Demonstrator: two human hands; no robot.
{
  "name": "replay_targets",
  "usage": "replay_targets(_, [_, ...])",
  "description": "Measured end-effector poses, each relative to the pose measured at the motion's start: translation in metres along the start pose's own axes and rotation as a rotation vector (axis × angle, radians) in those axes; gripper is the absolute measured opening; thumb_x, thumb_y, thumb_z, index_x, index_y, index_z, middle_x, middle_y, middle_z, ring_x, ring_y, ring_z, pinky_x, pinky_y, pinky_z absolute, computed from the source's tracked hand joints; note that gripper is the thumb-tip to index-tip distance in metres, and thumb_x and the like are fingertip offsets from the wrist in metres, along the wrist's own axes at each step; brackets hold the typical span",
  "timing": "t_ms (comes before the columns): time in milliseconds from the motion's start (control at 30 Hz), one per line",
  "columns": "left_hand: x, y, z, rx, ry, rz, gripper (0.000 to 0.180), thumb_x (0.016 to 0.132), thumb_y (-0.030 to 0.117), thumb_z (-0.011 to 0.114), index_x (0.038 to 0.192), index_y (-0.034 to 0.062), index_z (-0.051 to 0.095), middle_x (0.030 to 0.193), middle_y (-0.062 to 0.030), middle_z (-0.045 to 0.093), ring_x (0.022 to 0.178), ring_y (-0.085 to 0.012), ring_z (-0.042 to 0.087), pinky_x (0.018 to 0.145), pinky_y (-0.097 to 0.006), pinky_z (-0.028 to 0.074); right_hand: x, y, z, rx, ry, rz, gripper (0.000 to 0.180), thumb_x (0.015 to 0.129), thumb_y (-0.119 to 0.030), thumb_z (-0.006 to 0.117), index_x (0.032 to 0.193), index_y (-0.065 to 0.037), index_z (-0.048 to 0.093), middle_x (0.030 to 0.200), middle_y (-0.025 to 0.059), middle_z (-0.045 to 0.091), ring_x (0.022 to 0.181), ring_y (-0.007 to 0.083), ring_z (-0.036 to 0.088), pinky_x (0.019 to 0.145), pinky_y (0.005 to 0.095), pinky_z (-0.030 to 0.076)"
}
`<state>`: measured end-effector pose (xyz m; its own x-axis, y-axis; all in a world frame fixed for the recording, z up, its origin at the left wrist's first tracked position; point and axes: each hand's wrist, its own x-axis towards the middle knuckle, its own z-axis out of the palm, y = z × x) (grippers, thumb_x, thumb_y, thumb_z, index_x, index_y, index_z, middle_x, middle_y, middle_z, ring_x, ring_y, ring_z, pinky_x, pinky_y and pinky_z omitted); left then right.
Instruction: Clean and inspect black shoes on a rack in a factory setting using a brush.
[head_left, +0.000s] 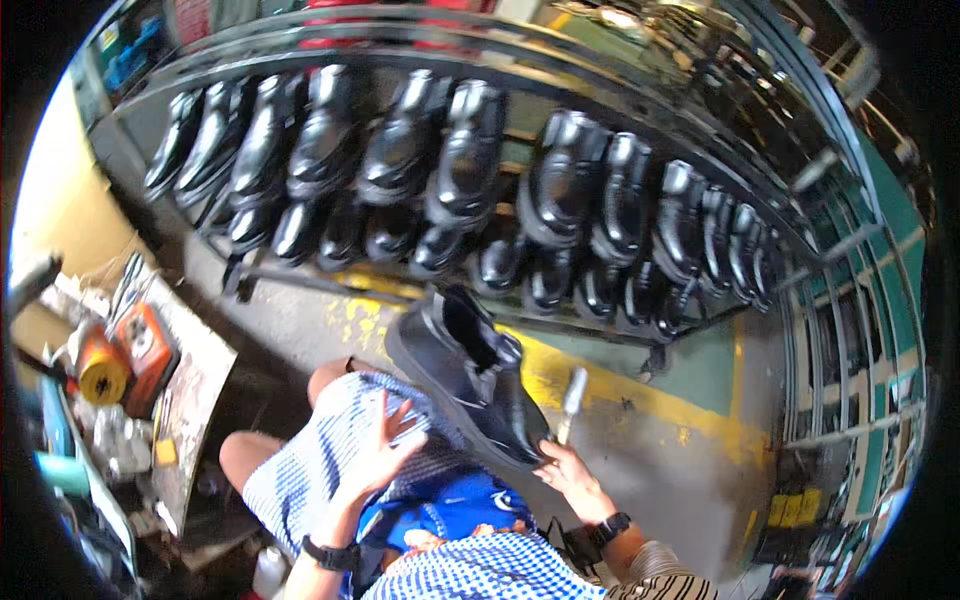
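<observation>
A black leather shoe [462, 375] hangs tilted above my lap, its heel end up to the left and its toe low on the right. My right hand [570, 472] is closed at the toe, with the thumb against it. From the same hand a slim tool with a pale, blade-like end [573, 392] sticks up; its exact kind is not clear. My left hand [392, 448] has its fingers spread and holds nothing, just beside the shoe over my checked blue-and-white apron [310, 440].
Ahead, a metal rack [390, 57] carries two rows of shiny black shoes [465, 150]. On the left, a worktable [205, 385] bears an orange device [147, 350] and a yellow spool [103, 375]. More metal racking [850, 425] stands at the right. Yellow markings [640, 390] cross the floor.
</observation>
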<state>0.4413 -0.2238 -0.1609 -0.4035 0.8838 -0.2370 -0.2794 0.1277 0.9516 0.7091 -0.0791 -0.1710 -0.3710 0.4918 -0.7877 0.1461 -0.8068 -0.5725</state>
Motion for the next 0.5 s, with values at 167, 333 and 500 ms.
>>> replay_targets(167, [-0.012,0.006,-0.019,0.363,0.303,-0.054,0.093,0.061,0.031,0.077,0.131,-0.0005,0.024,0.128,-0.018,0.035,0.121,-0.0302,0.033,0.102,-0.037,0.026,0.002,-0.012,0.103,-0.189,-0.483,-0.152,0.023,0.075,-0.016,0.069,0.089,-0.005,0.055,0.062,-0.0048,0.047,0.046,0.0036,0.04,0.039,0.0185,0.033])
replay_targets(333, [-0.043,0.009,-0.056,-0.234,0.398,0.181,0.077,0.071,0.018,0.07,0.132,0.0039,0.025,0.127,-0.0099,0.038,0.117,-0.0202,0.037,0.099,-0.032,0.03,0.008,-0.014,0.157,-0.491,-0.668,-0.239,0.066,0.069,-0.037,0.072,0.116,-0.002,0.041,0.069,-0.0052,0.046,0.045,0.0014,0.036,0.036,0.0169,0.026])
replay_targets(500, [-0.07,0.0,-0.066,-0.423,0.433,-0.014,0.078,0.073,0.023,0.069,0.133,0.0014,0.023,0.126,-0.0116,0.038,0.116,-0.0212,0.038,0.097,-0.03,0.032,-0.024,-0.001,0.214,-0.221,-0.727,-0.179,0.051,0.074,-0.019,0.068,0.115,0.002,0.045,0.087,0.0036,0.059,0.07,0.0096,0.057,0.062,0.021,0.047])
